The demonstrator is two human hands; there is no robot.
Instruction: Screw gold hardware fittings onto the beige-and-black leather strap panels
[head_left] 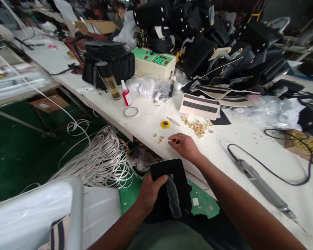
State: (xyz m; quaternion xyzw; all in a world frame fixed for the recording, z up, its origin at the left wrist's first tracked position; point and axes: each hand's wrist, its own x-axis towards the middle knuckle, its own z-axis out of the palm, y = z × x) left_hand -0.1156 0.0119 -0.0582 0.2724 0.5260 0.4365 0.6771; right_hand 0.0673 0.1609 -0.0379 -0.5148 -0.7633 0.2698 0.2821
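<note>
My left hand (149,191) grips a flat black bag panel (182,184) over my lap, its thumb pressed on the front. A strip wrapped in clear plastic (173,198) hangs down the panel beside the thumb. Over the table's near edge, my right hand (184,146) has its fingers curled together; whatever lies between the fingertips is too small to make out. A few loose gold metal fittings (160,139) lie just left of these fingertips. Beyond them are a round yellow container (165,124) and a pile of similar gold fittings (198,128).
A grey pen-shaped electric screwdriver (263,187) with a looped cable lies at right. Toward the back stand a red bottle (126,95), a tape ring (131,111), a green-topped control box (155,64) and heaped black bags (200,52). White cord (94,159) coils on the floor.
</note>
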